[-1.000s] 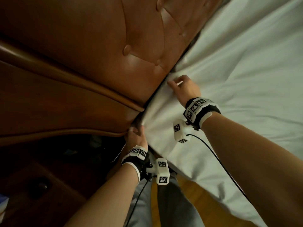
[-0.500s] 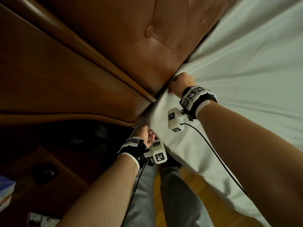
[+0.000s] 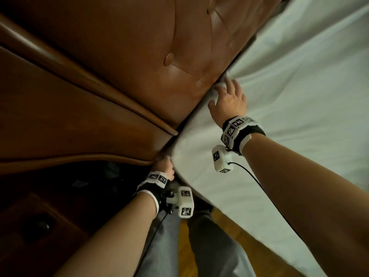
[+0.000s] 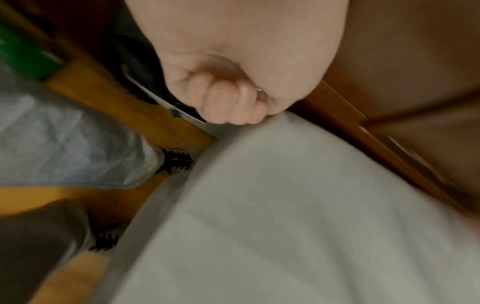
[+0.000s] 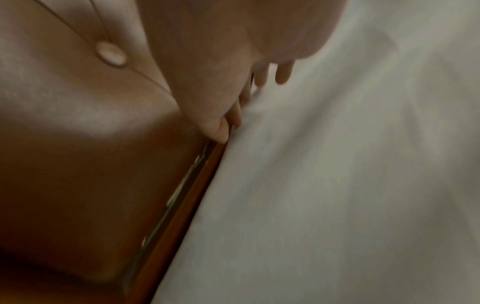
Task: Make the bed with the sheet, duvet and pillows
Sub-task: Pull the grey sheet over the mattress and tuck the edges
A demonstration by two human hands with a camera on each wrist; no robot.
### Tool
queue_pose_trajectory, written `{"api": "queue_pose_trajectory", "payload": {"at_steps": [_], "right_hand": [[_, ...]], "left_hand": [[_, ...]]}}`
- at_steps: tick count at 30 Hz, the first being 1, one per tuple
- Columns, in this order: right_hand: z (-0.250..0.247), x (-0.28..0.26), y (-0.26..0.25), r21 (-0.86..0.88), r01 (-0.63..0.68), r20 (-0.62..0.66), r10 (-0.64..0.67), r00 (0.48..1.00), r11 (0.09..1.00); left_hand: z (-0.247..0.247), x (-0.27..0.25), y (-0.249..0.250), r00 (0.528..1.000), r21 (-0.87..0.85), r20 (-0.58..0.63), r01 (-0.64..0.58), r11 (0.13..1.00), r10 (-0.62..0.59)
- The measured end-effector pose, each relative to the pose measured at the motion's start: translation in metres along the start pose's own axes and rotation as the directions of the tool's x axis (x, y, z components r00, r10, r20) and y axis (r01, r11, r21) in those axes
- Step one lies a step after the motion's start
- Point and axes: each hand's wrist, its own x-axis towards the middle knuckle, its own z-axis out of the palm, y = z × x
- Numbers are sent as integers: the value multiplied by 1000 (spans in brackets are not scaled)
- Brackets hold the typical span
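L hand (image 3: 164, 166) grip: fist clenched on sheet (image 3: 289, 116) at mattress corner. R hand (image 3: 227, 100) grip wide, flat on sheet beside headboard (image 3: 139, 56).

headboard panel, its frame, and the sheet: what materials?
Headboard panel: looks like brown leather or faux leather, semi-gloss; button tufts and seams. Frame: glossy varnished wood, by its streak highlights. Sheet: matte, pale woven fabric, probably cotton; soft creases.
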Motion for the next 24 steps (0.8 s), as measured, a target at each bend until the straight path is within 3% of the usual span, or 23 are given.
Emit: {"api": "queue_pose_trajectory", "payload": {"at_steps": [3,7,11,14,18,20,21,22,24], "right_hand": [[-30,9,11,35,9,112,-13,994,999],[-78,17,45,168,-74,178,44,983,983],[-120,27,96,239,-175,189,131,973,955],[-141,38,142,290,-223,207,167,964,931],[-152,69,193,336,-214,166,166,972,917],[-147,90,216,372,-209,139,169,976,904],[-142,99,224,401,-204,134,163,977,893],[-136,108,231,430,-193,127,152,980,882],[-123,123,239,467,-177,107,144,984,866]], "left_hand": [[29,-67,39,982,149,86,-181,972,169],[76,-129,103,887,176,240,-438,881,394],[130,-144,163,763,264,283,-645,717,582],[179,-170,208,660,409,327,-744,528,677],[262,-173,261,555,523,460,-800,293,693],[301,-154,276,595,638,477,-740,211,647],[315,-141,280,644,699,447,-685,207,621],[325,-127,285,685,741,402,-633,224,607],[336,-99,291,708,759,316,-588,279,632]]}}
